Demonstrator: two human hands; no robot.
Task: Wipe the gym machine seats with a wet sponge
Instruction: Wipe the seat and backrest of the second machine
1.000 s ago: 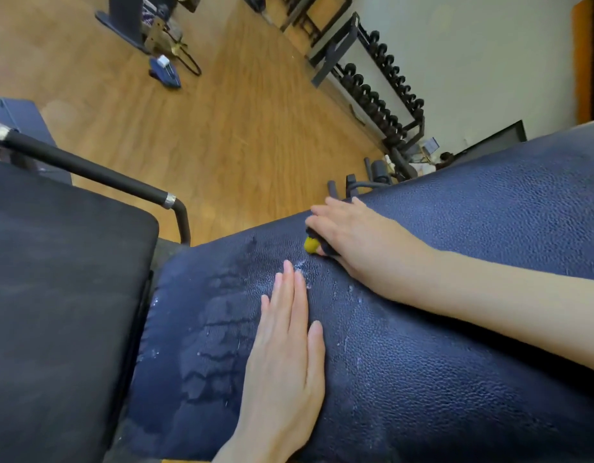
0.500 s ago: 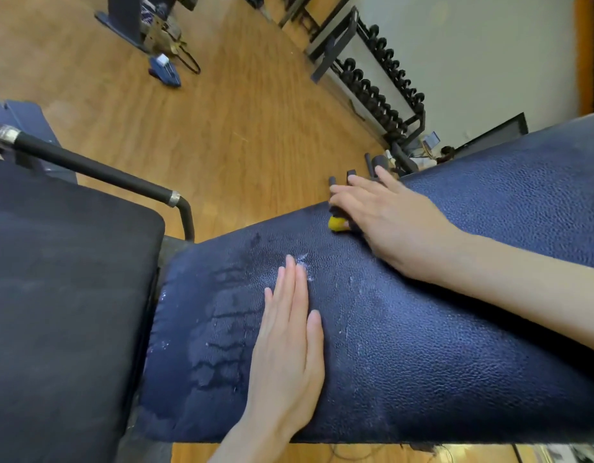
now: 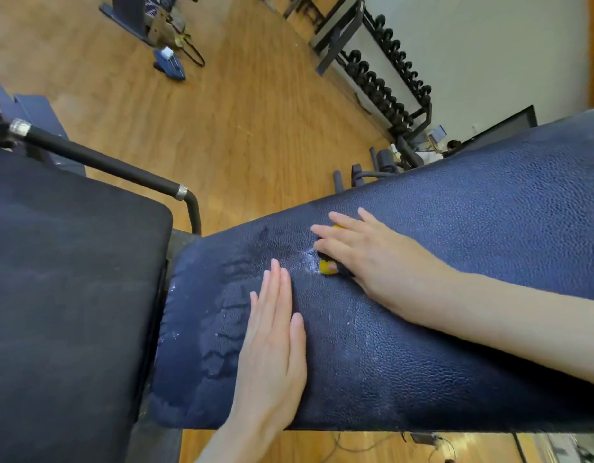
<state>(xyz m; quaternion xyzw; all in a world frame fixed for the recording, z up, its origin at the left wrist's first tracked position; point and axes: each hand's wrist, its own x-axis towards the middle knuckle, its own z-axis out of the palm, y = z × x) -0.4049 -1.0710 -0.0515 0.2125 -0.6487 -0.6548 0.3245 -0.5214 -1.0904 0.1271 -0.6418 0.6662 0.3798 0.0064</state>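
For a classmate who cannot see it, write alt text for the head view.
A person's right hand presses a yellow sponge onto a wet navy padded bench, while the left hand lies flat on it nearby. Wooden floor and a dumbbell rack lie behind.

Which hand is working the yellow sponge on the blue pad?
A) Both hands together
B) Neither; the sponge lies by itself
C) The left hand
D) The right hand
D: the right hand covers the yellow sponge on the blue pad, while the left hand rests flat on the pad, apart from the sponge.
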